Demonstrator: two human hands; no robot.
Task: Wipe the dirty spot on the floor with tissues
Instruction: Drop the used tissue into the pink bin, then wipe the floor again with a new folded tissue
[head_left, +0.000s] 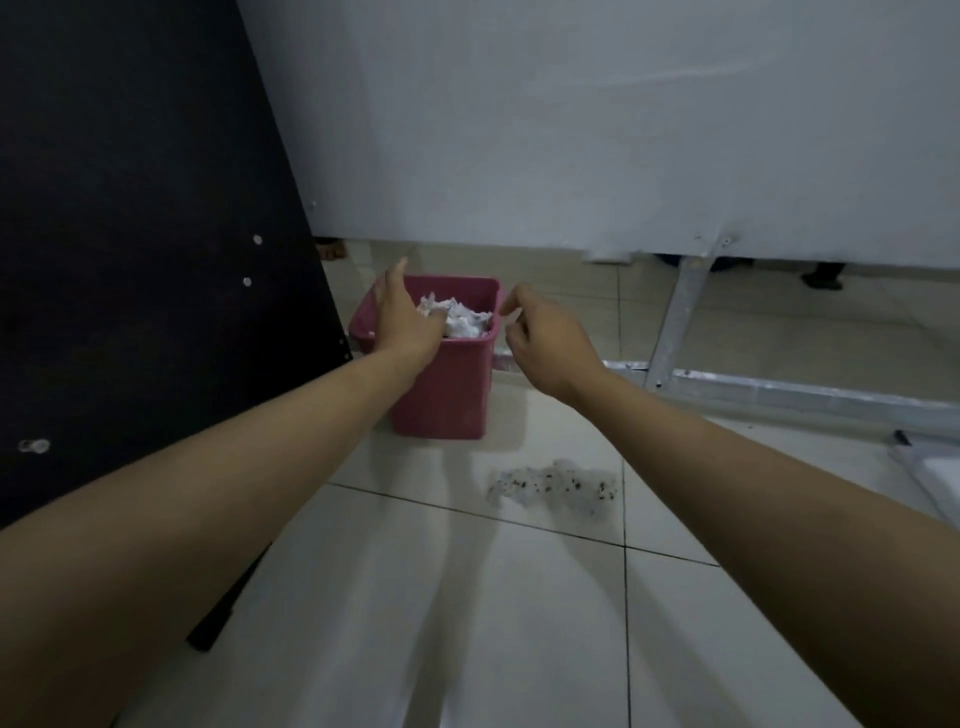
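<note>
Left hand (408, 317) hides pink bin's (447, 384) rim.

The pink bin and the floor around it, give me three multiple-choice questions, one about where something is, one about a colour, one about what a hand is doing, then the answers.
1. Where does the dirty spot lie?
A. On the floor tiles in front of the bin, nearer the camera
B. Inside the bin
C. On the white wall

2. What colour is the bin?
A. Blue
B. Pink
C. Black

3. What is the left hand doing?
A. Hanging at the person's side
B. Pressing a tissue onto the spot
C. Reaching into the top of the bin at the crumpled tissues

Answers:
1 A, the speckled patch sits on the tiles on the near side of the bin.
2 B, its walls and rim are pink.
3 C, it is over the bin's opening, touching the white tissues, while the right hand hovers beside the rim.
</note>
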